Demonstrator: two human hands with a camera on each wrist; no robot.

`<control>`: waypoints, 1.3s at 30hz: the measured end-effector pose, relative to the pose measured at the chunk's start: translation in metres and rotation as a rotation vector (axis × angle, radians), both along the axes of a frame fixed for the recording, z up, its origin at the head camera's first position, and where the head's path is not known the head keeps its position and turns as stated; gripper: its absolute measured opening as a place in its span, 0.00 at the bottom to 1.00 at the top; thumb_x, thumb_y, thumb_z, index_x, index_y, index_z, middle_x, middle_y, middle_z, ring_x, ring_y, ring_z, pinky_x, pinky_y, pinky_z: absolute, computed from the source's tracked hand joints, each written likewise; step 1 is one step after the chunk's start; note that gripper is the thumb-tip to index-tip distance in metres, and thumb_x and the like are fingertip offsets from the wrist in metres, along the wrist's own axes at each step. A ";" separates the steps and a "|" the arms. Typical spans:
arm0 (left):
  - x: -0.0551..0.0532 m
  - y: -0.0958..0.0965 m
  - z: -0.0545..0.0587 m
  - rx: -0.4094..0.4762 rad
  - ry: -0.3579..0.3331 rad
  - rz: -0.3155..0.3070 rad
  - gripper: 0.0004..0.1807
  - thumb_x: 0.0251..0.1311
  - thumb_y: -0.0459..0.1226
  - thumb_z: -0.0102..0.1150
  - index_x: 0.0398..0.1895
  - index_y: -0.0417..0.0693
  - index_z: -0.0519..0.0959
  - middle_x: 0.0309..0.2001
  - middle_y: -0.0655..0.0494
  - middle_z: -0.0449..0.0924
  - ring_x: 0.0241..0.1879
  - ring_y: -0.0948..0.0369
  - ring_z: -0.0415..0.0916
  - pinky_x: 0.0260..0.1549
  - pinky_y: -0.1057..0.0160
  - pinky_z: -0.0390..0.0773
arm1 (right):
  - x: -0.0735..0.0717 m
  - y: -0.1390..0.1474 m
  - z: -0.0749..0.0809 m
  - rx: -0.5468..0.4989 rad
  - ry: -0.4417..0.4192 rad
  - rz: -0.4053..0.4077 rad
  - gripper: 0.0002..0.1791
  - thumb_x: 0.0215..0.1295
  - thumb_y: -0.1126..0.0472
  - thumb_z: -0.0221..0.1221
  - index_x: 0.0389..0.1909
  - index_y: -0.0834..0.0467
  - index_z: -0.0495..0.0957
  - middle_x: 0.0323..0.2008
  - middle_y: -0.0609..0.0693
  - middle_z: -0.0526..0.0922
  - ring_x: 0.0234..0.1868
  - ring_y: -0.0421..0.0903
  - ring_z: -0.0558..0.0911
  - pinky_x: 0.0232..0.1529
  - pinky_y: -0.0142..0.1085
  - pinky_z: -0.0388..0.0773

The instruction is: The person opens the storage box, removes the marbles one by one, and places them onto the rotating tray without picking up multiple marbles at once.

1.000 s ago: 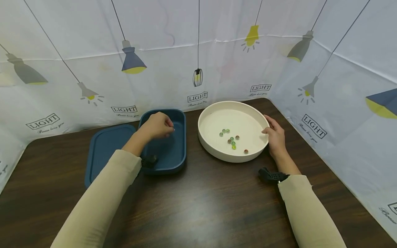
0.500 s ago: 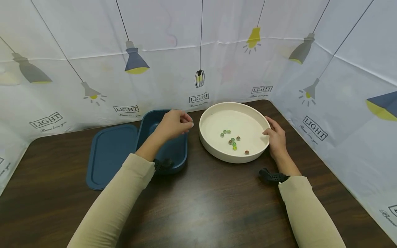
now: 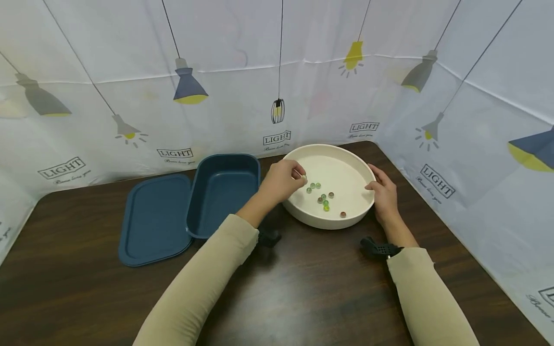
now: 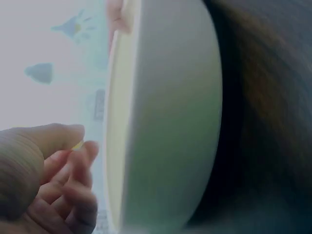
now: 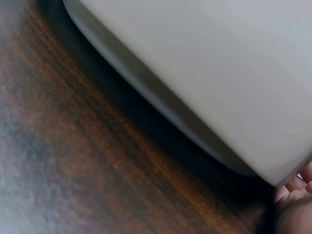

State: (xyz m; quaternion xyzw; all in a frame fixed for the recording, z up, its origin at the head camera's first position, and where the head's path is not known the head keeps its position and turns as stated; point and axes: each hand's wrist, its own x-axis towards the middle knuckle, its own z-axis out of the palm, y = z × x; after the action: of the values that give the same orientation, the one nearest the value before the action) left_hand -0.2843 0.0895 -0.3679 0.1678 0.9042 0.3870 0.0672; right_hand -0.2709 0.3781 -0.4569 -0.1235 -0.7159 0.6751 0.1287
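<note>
My left hand [image 3: 283, 180] pinches a small pale yellow-green marble [image 3: 304, 179] between thumb and forefinger, over the left rim of a round cream dish [image 3: 342, 168]. In the left wrist view a yellow bit of that marble [image 4: 77, 146] shows between the fingertips, beside the dish wall [image 4: 170, 97]. Several green, yellow-green and brown marbles [image 3: 325, 203] lie in the front half of the dish. My right hand [image 3: 384, 194] grips the dish's right rim, thumb inside and fingers outside. In the right wrist view its fingers are partly hidden behind the dish.
A deep blue rectangular box [image 3: 222, 192] stands open left of the dish. Its flat blue lid [image 3: 156, 218] lies on the dark wooden table [image 3: 303, 278] beside it. A white lamp-printed sheet [image 3: 242, 86] hangs close behind and along the right side.
My left hand has moved right, from over the blue box to the dish's left rim, carrying the marble. My right hand has kept its grip on the dish.
</note>
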 end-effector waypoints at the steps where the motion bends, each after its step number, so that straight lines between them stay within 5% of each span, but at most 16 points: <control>1: 0.000 0.005 -0.002 -0.017 -0.002 0.012 0.07 0.65 0.40 0.64 0.44 0.51 0.84 0.40 0.56 0.87 0.39 0.62 0.83 0.33 0.65 0.81 | 0.000 -0.001 0.000 -0.005 0.002 0.002 0.39 0.60 0.78 0.43 0.76 0.57 0.64 0.78 0.54 0.62 0.78 0.49 0.63 0.75 0.41 0.64; 14: -0.015 0.024 -0.024 -0.230 0.058 0.148 0.07 0.67 0.43 0.64 0.44 0.54 0.86 0.39 0.61 0.86 0.40 0.62 0.80 0.45 0.57 0.80 | -0.003 -0.019 0.000 -0.014 0.025 0.016 0.39 0.59 0.78 0.43 0.74 0.59 0.65 0.77 0.55 0.63 0.77 0.50 0.64 0.76 0.45 0.62; 27: -0.024 0.035 -0.035 -0.413 0.078 0.125 0.09 0.69 0.43 0.61 0.47 0.57 0.87 0.46 0.61 0.88 0.44 0.60 0.83 0.47 0.56 0.83 | -0.001 -0.018 0.000 0.000 0.029 0.003 0.38 0.59 0.77 0.43 0.74 0.59 0.66 0.76 0.55 0.64 0.77 0.49 0.65 0.75 0.45 0.63; 39: -0.026 0.052 -0.039 -0.472 0.072 0.064 0.11 0.69 0.44 0.62 0.50 0.58 0.87 0.50 0.62 0.88 0.46 0.60 0.84 0.46 0.57 0.83 | 0.003 -0.002 0.001 -0.003 0.030 -0.016 0.38 0.59 0.77 0.43 0.74 0.59 0.66 0.77 0.54 0.64 0.77 0.49 0.64 0.76 0.46 0.62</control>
State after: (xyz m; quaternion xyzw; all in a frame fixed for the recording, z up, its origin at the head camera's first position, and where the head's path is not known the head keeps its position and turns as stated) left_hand -0.3108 0.1413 -0.4069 0.1325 0.9762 0.1608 0.0600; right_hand -0.2674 0.3758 -0.4559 -0.1193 -0.7120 0.6767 0.1447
